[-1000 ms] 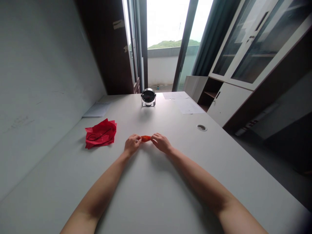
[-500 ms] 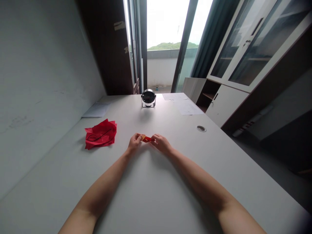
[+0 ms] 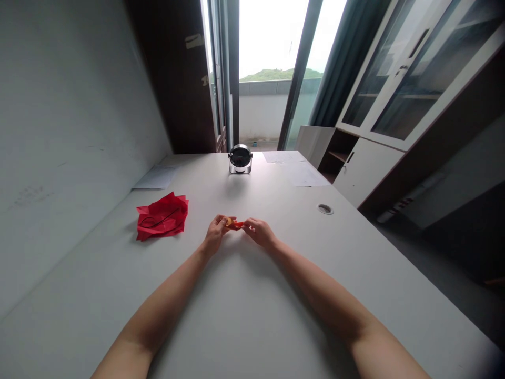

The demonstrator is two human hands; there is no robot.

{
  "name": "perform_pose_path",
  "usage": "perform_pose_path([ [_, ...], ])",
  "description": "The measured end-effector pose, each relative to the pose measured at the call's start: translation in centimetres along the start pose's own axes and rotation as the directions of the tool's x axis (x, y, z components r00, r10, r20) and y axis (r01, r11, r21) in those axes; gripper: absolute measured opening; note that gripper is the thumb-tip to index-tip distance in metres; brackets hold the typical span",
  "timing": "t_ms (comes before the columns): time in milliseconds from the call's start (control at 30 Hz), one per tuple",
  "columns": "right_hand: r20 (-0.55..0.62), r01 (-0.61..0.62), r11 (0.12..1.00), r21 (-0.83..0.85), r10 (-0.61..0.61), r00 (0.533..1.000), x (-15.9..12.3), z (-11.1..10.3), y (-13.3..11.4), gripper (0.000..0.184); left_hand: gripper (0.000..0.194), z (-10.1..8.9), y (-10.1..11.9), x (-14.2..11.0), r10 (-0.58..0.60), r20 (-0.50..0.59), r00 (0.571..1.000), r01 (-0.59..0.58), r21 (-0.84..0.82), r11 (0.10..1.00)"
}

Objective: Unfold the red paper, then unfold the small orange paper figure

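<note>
No writing is legible; 1 small red-and-orange folded piece [image 3: 238,225] is pinched between left fingertips [image 3: 223,221] and right fingertips [image 3: 246,223].

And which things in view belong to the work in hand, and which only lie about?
In use:
- small red-and-orange piece, in left hand and right hand

Lying about:
- red sheets, untouched; possibly related
- round metal-framed device
- white papers

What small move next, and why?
I'd probably slide the left hand slightly outward: its fingers cover one end of the small orange-red piece, while the right hand pinches the other, so it likely won't drop.
</note>
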State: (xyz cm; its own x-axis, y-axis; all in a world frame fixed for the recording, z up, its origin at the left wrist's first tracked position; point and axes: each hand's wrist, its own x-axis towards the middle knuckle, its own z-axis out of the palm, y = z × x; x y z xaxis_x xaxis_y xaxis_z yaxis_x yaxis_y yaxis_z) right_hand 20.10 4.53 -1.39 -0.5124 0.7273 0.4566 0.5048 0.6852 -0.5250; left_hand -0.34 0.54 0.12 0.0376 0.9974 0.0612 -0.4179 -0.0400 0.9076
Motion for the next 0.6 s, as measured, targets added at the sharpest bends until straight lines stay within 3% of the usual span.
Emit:
perform_pose_path([
  [200, 0.001, 0.018, 1.000, -0.007, -0.018, 1.000, -0.1, 0.4, -0.1, 0.013, 0.029, 0.1, 0.5, -0.2, -0.022, -0.064, 0.998, 0.017, -0.072, 0.997],
  [400, -0.016, 0.043, 0.997, -0.069, -0.044, 0.999, 0.1, 0.2, -0.4, 0.006, 0.023, -0.1, 0.2, -0.2, -0.036, -0.030, 0.999, 0.033, -0.105, 0.994],
  [600, -0.088, 0.051, 0.999, -0.015, -0.052, 0.995, 0.1, -0.2, -0.6, 0.010, 0.026, -1.0, -0.2, 0.5, -0.037, -0.155, 0.987, 0.018, -0.118, 0.993],
])
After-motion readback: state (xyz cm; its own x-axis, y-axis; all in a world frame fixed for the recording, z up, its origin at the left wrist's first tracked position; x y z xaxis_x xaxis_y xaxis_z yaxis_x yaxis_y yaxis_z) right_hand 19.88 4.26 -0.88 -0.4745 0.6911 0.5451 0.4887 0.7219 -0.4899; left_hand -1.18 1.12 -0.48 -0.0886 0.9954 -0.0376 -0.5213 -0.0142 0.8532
